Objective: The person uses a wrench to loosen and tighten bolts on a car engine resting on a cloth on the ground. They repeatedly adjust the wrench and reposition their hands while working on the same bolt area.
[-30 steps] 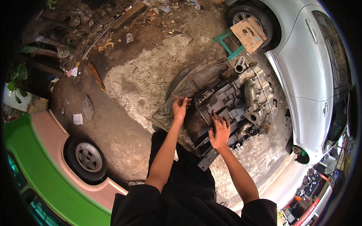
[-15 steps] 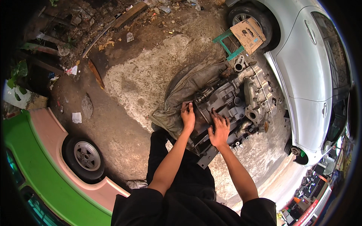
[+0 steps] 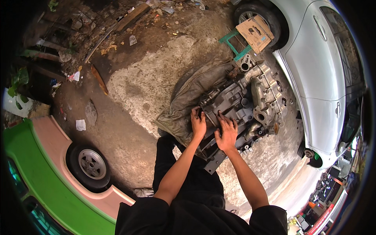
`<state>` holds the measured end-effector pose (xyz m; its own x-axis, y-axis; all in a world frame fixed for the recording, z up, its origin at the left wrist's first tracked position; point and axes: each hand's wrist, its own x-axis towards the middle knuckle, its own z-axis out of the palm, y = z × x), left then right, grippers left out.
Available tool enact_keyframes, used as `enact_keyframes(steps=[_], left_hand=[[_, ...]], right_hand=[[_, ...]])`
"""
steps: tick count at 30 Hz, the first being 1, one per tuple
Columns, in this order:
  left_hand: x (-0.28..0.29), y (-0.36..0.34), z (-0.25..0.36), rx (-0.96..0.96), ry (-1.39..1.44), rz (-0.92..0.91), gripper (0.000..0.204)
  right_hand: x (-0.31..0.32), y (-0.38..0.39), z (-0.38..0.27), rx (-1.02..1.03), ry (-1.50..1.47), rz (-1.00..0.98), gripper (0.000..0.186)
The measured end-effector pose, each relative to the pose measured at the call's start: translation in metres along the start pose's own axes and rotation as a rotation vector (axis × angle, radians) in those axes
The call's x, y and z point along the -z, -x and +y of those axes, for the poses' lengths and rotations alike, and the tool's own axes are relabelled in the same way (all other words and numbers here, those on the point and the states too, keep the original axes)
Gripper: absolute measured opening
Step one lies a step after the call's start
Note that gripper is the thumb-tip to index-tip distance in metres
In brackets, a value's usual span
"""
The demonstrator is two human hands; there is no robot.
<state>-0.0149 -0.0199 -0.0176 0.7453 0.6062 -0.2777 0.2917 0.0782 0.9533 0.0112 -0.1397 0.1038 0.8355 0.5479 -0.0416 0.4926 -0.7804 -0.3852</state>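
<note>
A greasy car engine (image 3: 234,93) lies in front of me, its grey metal housing toward my hands and its lighter castings at the far right. My left hand (image 3: 198,124) rests at the engine's left edge, fingers pointing away from me and slightly parted; what lies beneath its fingertips is hidden. Across the grey housing, my right hand (image 3: 226,134) lies palm down with spread fingers, touching the metal. Neither hand visibly holds a loose part. A flat dark metal bracket (image 3: 214,162) sticks out from the engine's near side, close to my legs.
A worn dirty cloth (image 3: 178,121) lies under and left of the engine. Beyond it stands a green stool (image 3: 238,46) with a cardboard-like top (image 3: 254,33). A silver car (image 3: 313,74) is at the right, a green and pink vehicle (image 3: 55,156) at lower left. Wood (image 3: 133,17) and litter line the far ground.
My left hand has shifted slightly right along the engine's edge, closer to my right hand. The right hand stays spread on the housing. The view has tilted slightly.
</note>
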Motion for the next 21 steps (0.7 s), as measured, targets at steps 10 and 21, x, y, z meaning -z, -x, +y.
enact_keyframes(steps=[10,21], left_hand=[[-0.005,-0.009,-0.008,0.045,0.091,0.06,0.034],[0.002,-0.013,-0.019,0.301,0.152,0.063,0.053]], right_hand=[[-0.001,0.0,0.002,-0.01,0.025,-0.023,0.061],[0.002,0.0,-0.001,-0.009,-0.003,0.007,0.061]])
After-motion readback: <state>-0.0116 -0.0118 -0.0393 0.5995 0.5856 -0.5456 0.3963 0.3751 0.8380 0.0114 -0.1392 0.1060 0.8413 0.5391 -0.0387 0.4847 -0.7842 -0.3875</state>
